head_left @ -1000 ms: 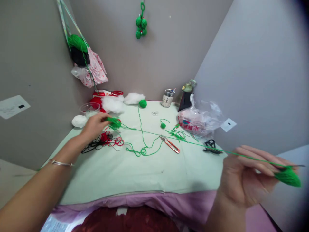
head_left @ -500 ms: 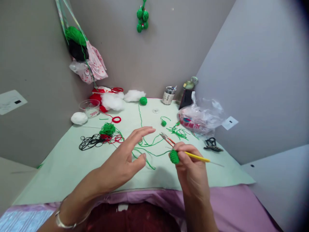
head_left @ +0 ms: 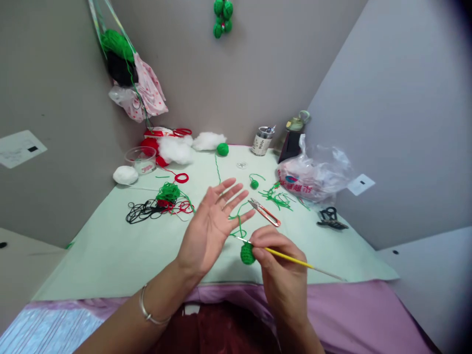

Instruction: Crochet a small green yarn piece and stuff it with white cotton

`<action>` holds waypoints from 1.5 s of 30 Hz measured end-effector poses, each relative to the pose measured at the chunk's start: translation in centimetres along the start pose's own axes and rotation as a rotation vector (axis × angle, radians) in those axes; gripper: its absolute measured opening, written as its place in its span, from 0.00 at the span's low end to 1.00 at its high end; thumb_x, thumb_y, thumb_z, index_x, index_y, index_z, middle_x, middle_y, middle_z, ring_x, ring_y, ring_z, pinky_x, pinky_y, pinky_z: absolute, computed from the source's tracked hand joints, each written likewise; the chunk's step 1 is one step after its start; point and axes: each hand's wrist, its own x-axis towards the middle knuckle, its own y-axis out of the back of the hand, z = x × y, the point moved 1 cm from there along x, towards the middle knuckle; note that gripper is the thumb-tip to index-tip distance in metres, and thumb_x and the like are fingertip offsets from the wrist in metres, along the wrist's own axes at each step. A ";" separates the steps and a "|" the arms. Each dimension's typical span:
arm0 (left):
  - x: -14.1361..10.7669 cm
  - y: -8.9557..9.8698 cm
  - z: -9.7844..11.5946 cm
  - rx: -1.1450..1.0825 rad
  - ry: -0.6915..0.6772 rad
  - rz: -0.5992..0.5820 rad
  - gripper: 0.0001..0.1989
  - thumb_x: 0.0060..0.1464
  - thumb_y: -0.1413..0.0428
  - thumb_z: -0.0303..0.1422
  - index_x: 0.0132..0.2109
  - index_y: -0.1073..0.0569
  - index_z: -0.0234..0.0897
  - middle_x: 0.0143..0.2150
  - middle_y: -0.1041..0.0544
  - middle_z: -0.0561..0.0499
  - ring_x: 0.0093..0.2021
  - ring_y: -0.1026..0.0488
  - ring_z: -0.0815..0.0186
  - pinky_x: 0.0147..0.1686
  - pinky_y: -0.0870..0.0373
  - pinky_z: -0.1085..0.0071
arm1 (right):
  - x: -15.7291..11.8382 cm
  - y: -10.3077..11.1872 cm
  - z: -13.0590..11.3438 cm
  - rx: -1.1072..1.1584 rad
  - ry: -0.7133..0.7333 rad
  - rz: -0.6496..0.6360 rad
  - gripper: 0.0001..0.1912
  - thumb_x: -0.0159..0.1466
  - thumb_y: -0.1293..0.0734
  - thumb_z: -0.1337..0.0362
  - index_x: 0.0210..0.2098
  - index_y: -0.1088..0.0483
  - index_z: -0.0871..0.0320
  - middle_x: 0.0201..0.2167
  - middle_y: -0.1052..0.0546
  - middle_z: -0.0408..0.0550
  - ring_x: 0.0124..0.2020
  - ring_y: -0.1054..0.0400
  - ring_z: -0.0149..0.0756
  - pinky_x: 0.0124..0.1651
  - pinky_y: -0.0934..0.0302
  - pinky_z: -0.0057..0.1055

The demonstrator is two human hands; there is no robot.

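Head view: your right hand [head_left: 282,268] has its grip closed, thumb and fingers pinching a small green crocheted piece [head_left: 247,253] together with a yellow crochet hook [head_left: 289,257]. The piece is found at the left side of that grip, raised in front of the bench [head_left: 110,265], just below the hook's silver front end.

The hook's long axis slants from upper left to lower right: its tip points toward your left hand [head_left: 214,226], and its far end passes well out beyond your right hand. Your right hand is the nearer of the 2, being in contact with the piece; your left lies to the left of it and slightly above, apart from it.

Your left hand's grip is wide open, palm showing, fingers spread, with nothing seen held. A green strand [head_left: 240,226] rises from beside the hook tip and passes near the left little finger; whether they touch, you cannot tell here. Orange-handled snips [head_left: 266,214] lie beyond your right hand, untouched.
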 end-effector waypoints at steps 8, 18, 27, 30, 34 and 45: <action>-0.7 2.2 -1.2 0.859 -0.393 -0.178 0.16 0.67 0.46 0.35 0.34 0.15 0.45 0.56 0.17 0.47 0.76 0.44 0.50 0.77 0.69 0.52 | 0.8 0.8 0.5 0.111 -0.019 0.149 0.05 0.58 0.20 0.60 0.30 0.18 0.51 0.29 0.24 0.43 0.33 0.31 0.32 0.34 0.38 0.29; -1.9 3.4 -2.7 0.541 0.044 -0.162 0.17 0.57 0.32 0.38 0.53 0.16 0.43 0.43 0.22 0.50 0.46 0.28 0.62 0.51 0.32 0.69 | 0.0 1.4 2.2 -0.191 0.134 0.114 0.08 0.64 0.24 0.69 0.37 0.17 0.47 0.33 0.21 0.41 0.39 0.27 0.32 0.41 0.34 0.28; -1.5 4.5 -2.5 0.488 0.131 -0.167 0.23 0.55 0.30 0.38 0.57 0.19 0.44 0.38 0.25 0.53 0.40 0.28 0.67 0.45 0.33 0.70 | 0.0 3.0 2.3 0.000 -0.113 -0.169 0.07 0.71 0.30 0.59 0.45 0.18 0.48 0.35 0.24 0.43 0.30 0.30 0.28 0.34 0.35 0.28; -1.6 4.6 -2.4 0.496 0.112 -0.170 0.21 0.56 0.30 0.38 0.56 0.19 0.44 0.38 0.26 0.54 0.40 0.30 0.68 0.45 0.33 0.71 | 0.0 3.4 2.0 -0.067 -0.052 -0.167 0.09 0.73 0.32 0.61 0.48 0.19 0.47 0.37 0.24 0.43 0.34 0.29 0.30 0.39 0.34 0.30; -1.7 4.4 -2.6 0.506 0.154 -0.204 0.23 0.56 0.30 0.37 0.58 0.21 0.42 0.38 0.24 0.52 0.41 0.29 0.67 0.47 0.33 0.70 | 0.2 3.3 1.7 -0.234 0.114 -0.164 0.10 0.73 0.33 0.65 0.46 0.18 0.48 0.41 0.20 0.46 0.44 0.27 0.34 0.44 0.33 0.30; -1.8 4.7 -2.9 0.476 0.121 -0.174 0.22 0.58 0.33 0.35 0.59 0.21 0.45 0.42 0.26 0.52 0.40 0.29 0.68 0.41 0.32 0.71 | 0.7 2.2 2.1 0.159 -0.111 -0.035 0.11 0.73 0.33 0.58 0.38 0.20 0.53 0.35 0.19 0.45 0.29 0.28 0.29 0.35 0.31 0.29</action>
